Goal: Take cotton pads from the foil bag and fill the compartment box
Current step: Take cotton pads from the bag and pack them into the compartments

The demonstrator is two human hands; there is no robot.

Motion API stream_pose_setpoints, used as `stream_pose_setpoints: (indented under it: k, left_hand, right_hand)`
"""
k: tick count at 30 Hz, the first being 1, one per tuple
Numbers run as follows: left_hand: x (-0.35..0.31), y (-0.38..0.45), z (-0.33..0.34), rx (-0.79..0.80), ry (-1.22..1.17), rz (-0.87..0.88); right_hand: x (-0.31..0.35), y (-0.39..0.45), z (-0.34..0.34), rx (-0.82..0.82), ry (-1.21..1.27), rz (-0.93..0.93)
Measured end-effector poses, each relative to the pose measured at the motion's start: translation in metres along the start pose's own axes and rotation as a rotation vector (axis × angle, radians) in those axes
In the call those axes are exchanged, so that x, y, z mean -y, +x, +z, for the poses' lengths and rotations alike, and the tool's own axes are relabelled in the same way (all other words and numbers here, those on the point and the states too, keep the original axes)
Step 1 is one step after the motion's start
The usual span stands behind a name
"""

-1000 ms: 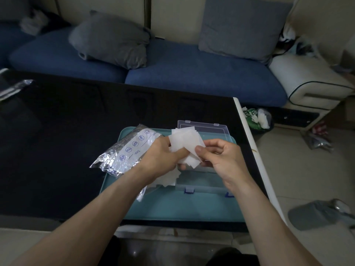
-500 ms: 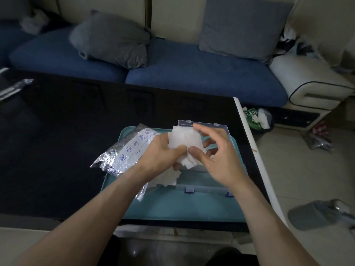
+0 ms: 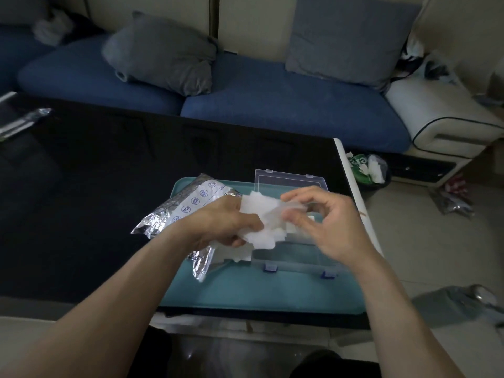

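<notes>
My left hand (image 3: 223, 225) grips a fanned stack of white square cotton pads (image 3: 263, 222) above the teal tray (image 3: 259, 293). My right hand (image 3: 327, 225) pinches the top pad of that stack between thumb and fingers. The silver foil bag (image 3: 185, 207) lies on the tray's left side, partly under my left hand. The clear compartment box (image 3: 294, 257) sits on the tray under my hands, its lid (image 3: 289, 181) standing open at the back. More pads (image 3: 234, 253) lie on the tray beside the box. Most of the box's inside is hidden by my hands.
The tray rests at the right front corner of a black glossy table (image 3: 95, 200). A foil wrapper (image 3: 24, 122) lies at the table's far left. A blue sofa (image 3: 272, 99) with grey cushions stands behind. A small waste bin (image 3: 368, 170) sits on the floor to the right.
My right hand has shifted from the front of the stack to its top right and now pinches a pad there. The stack has tilted flatter over the box.
</notes>
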State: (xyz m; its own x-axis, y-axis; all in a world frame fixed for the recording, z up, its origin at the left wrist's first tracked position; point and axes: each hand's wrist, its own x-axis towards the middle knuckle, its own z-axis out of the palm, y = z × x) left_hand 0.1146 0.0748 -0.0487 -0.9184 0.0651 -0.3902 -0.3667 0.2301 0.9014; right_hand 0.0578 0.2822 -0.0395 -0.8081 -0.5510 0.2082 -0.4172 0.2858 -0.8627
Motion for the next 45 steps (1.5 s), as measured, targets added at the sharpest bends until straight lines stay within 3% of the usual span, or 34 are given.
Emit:
stream_pose_setpoints:
  k: [2,5,8,13,16,27,37,45]
  left_hand:
    - [0.001,0.002,-0.001,-0.156,0.021,0.022]
    - [0.001,0.001,0.001,-0.232,0.24,0.071]
    - [-0.001,-0.002,0.007,-0.154,0.358,0.143]
    - [0.001,-0.004,0.016,-0.022,0.382,0.168]
    - [0.002,-0.002,0.016,0.0,0.263,0.134]
    - [-0.002,-0.002,0.011,-0.046,-0.028,0.093]
    - [-0.005,-0.002,0.016,-0.261,0.182,0.172]
    - [0.0,0.0,0.028,-0.326,0.449,0.375]
  right_hand:
    - [0.005,-0.003,-0.014,-0.06,0.096,0.032]
    - [0.017,-0.013,-0.021,0.116,0.147,0.138]
    - [0.021,-0.016,-0.005,0.237,-0.077,0.192]
    - [0.018,-0.01,0.006,0.196,-0.321,0.263]
    - [0.015,-0.008,0.008,0.158,-0.357,0.25]
    - [0.011,-0.008,0.011,0.112,-0.245,0.107]
    - [0.001,-0.011,-0.025,0.096,0.222,0.249]
    - [-0.002,-0.012,-0.014,0.204,0.004,0.191]
